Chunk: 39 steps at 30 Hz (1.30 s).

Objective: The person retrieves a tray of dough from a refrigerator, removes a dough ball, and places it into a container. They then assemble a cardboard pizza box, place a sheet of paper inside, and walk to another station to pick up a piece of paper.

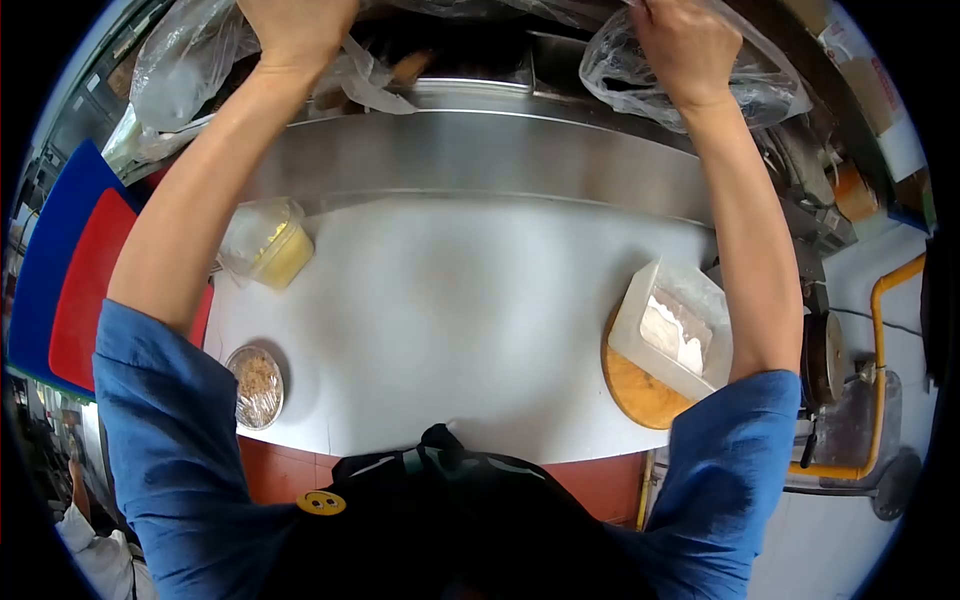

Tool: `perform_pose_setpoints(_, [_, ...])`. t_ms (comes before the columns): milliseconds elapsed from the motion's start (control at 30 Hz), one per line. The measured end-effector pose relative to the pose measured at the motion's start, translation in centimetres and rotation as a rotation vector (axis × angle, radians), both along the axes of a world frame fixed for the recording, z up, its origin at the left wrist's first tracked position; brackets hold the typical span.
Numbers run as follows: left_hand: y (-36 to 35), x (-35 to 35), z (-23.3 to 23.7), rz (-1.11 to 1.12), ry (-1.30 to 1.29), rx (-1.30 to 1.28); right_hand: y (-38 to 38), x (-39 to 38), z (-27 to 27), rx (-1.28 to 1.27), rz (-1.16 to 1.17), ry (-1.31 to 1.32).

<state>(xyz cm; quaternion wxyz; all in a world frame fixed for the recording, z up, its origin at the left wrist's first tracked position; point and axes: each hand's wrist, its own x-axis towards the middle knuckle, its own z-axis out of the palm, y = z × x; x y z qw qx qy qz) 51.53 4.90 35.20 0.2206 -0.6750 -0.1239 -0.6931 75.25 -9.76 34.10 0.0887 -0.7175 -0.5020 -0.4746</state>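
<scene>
My right hand (690, 45) is closed at the upper right, its fingers curled round a clear plastic bag (625, 75) that hangs in loose folds about the wrist. At the upper left, my left hand (300, 25) is cut by the frame's top edge, so its fingers are hidden. Crumpled clear plastic (190, 65) lies beside that hand, and a strip of it hangs under the wrist. Both hands are raised above a steel-edged counter well (470, 95) with dark contents I cannot make out.
On the white worktop (440, 300) are a tub of yellow food (285, 255), a film-covered bowl of brown crumbs (258, 388), and a white bin of powder (670, 330) on a round wooden board (640, 390). Blue (50, 240) and red boards (88, 280) stand left. A yellow pipe (880, 370) runs right.
</scene>
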Motion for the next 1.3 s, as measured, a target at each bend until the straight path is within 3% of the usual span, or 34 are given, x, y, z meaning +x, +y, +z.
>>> perform_pose_setpoints(33, [0.0, -0.1, -0.2, -0.005, 0.007, -0.008, 0.0, 0.2, -0.4, -0.008, -0.005, 0.007])
perform_pose_setpoints(100, [-0.1, -0.2, -0.2, -0.001, 0.028, -0.001, 0.3, 0.8, -0.5, 0.267, 0.347, -0.294])
perform_pose_setpoints(267, [-0.7, -0.2, -0.1, -0.047, 0.014, -0.061, -0.1, 1.3, -0.6, 0.177, 0.129, -0.134])
perform_pose_setpoints(333, [-0.6, -0.2, -0.2, -0.027, 0.019, -0.052, -0.7, 0.9, -0.5, 0.0, -0.048, -0.006])
perform_pose_setpoints(400, [-0.8, -0.5, -0.3, -0.027, 0.027, -0.04, -1.2, 0.7, -1.6, 0.162, 0.377, -0.177])
perform_pose_setpoints(467, [-0.6, -0.3, -0.5, -0.041, 0.009, -0.027, -2.5, -2.3, -3.7, 0.013, 0.747, -0.21])
perform_pose_setpoints(500, [-0.7, -0.4, -0.6, -0.043, 0.001, -0.025, -3.1, -2.4, -6.0, -0.177, 0.644, -0.279])
perform_pose_setpoints(533, [-0.8, -0.6, -0.8, -0.024, 0.013, -0.025, -3.1, -2.1, -8.5, -0.273, 0.695, -0.106])
perform_pose_setpoints(567, [-0.9, -0.6, -1.0, -0.009, 0.025, -0.024, -3.7, -3.4, -8.3, -0.277, 0.687, -0.106])
perform_pose_setpoints(633, [-0.8, -0.2, -1.2, -0.029, -0.011, -0.047, -4.7, -5.6, -7.4, -0.227, 0.767, 0.177])
perform_pose_setpoints(833, [-1.5, -0.7, -0.7, -0.087, 0.036, -0.063, -3.0, -1.8, -5.1, 0.022, 0.358, 0.127])
perform_pose_setpoints(967, [-2.1, 0.4, -0.6, -0.068, -0.069, -0.135, -6.7, 6.6, -4.4, 0.018, -0.007, 0.17])
perform_pose_setpoints(1100, [-1.7, 0.5, -0.7, -0.099, -0.067, -0.155, -9.4, 9.4, -4.7, 0.081, 0.045, 0.314])
perform_pose_setpoints(1167, [-1.3, 0.3, -1.0, -0.085, -0.042, -0.092, -10.1, 10.1, -5.3, 0.088, 0.006, 0.036])
perform_pose_setpoints(1300, [-0.6, -0.1, -1.3, 0.027, -0.024, -0.159, -9.9, 9.9, -5.4, -0.011, 0.042, -0.001])
